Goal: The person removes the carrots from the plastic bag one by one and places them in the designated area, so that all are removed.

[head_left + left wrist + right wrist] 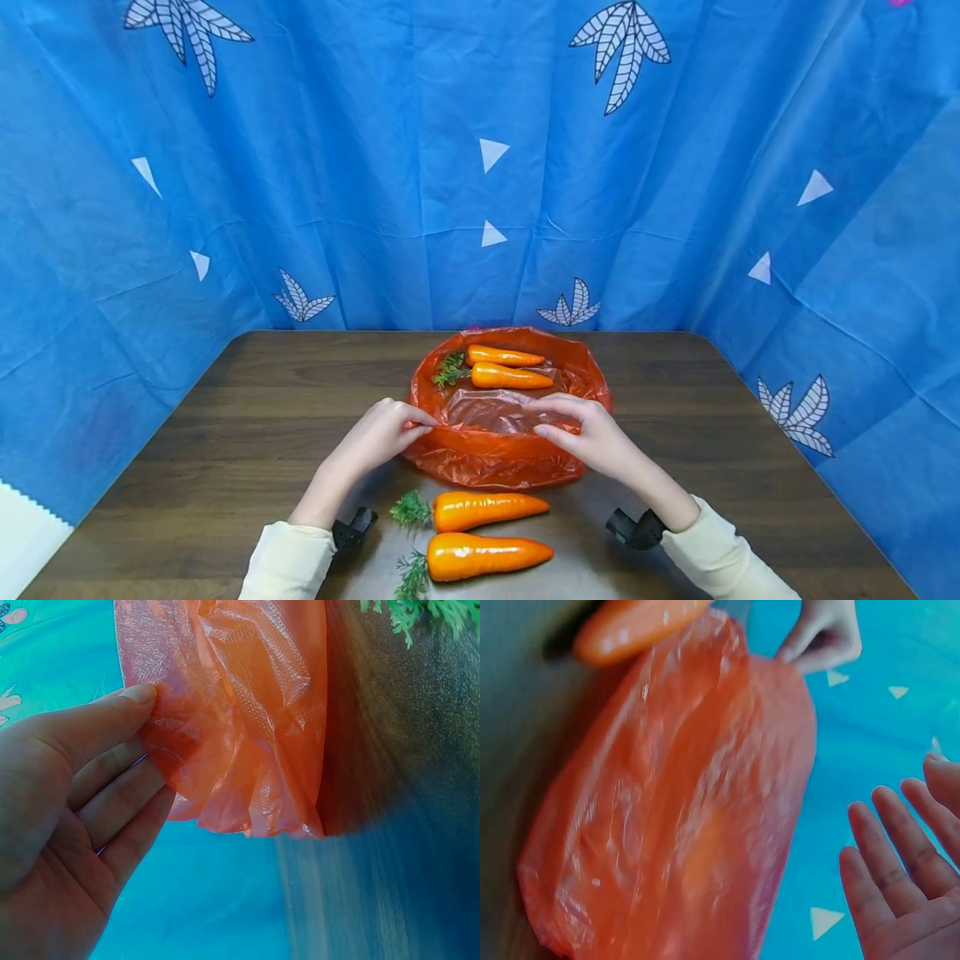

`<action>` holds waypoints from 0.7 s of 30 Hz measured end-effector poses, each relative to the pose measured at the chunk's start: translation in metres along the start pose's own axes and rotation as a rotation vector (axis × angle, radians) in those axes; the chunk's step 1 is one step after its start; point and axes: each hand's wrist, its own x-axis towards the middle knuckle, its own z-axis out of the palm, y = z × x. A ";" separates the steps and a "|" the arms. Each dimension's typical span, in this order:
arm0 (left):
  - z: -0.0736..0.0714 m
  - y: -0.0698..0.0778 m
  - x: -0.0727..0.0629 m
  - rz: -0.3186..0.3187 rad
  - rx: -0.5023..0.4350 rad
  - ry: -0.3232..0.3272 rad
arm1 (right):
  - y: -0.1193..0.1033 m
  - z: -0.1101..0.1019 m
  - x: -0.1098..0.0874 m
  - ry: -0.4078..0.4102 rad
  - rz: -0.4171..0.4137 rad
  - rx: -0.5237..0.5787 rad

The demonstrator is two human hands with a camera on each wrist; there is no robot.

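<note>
A blue curtain [360, 175] fills the upper frame behind the wooden table [675, 400], whose far edge runs level across the middle. Bare wood lies left and right of the red plastic bag [491, 471], which sits at centre frame near that edge. The bag's long axis runs left to right; its mouth gapes upward.

The left hand [386, 429] pinches the rim at the bag's left. The right hand [588, 429], fingers extended, overlaps the bag's right part in the head view; the right wrist view shows a strip of blue between those fingers and the film. The left wrist view shows the left thumb laid on the film's near face.

Of 4 carrots, the 2 front carrots [489, 557] lie side by side at lower middle, below the bag, with room between them and each forearm. The 2 inner carrots [512, 377] lie inside it, toward its far wall. All 4 long axes run left to right, tips rightward, leafy tops [411, 510] to the left.
</note>
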 end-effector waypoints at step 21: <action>-0.001 0.003 -0.001 -0.011 -0.005 -0.003 | 0.057 0.001 0.051 0.074 0.160 0.109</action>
